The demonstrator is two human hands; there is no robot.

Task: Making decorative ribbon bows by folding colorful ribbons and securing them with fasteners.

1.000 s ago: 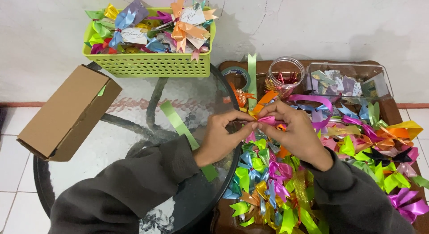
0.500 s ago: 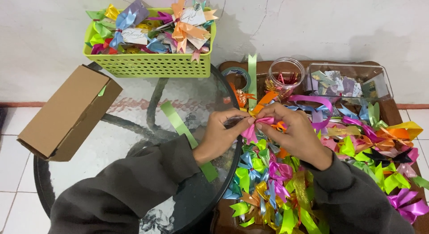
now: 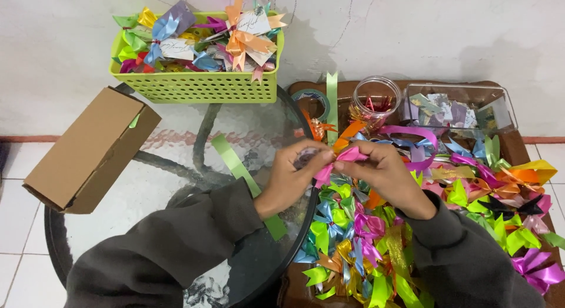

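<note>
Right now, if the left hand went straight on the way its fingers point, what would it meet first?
The left hand points rightward at the small pink ribbon bow it already pinches. Directly behind that bow are the fingers of the right hand, so it would probably meet them first; depth is unclear.

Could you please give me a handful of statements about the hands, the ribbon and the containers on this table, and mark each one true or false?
1. Both hands, the left hand and the right hand, pinch one pink ribbon bow. True.
2. The green plastic basket is empty. False: it is heaped with coloured bows and small cards.
3. The brown cardboard box lies on the round glass table, left of the hands. True.
4. The clear round jar stands inside the basket. False: it stands on the brown wooden tray, beside a clear rectangular container.
5. A loose green ribbon strip lies on the glass. True.
</note>
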